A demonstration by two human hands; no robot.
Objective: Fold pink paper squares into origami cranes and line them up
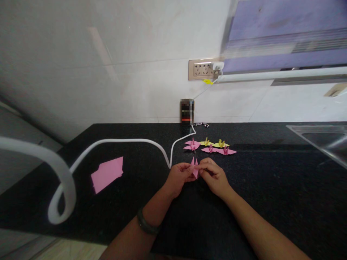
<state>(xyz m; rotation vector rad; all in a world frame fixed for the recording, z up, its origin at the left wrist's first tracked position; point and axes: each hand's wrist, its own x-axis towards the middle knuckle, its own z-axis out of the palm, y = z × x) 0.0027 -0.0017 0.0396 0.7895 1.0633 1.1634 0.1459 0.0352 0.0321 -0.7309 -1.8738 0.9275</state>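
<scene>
A partly folded pink origami crane (195,169), with two thin points standing up, is between my hands above the dark counter. My left hand (179,176) pinches it from the left, thumb on top. From the right, my right hand (214,176) closes its thumb and forefinger on the paper's edge. Just beyond the hands stand several finished paper cranes, including a pink crane (192,145), a yellow crane (206,142) and another pink crane (226,150).
Pink paper sheets (107,174) lie on the black counter (146,209) at left. A white flexible stand (130,140) curves across to a phone-like device (187,112) against the wall. A steel sink (322,137) is at right, a socket (200,69) above.
</scene>
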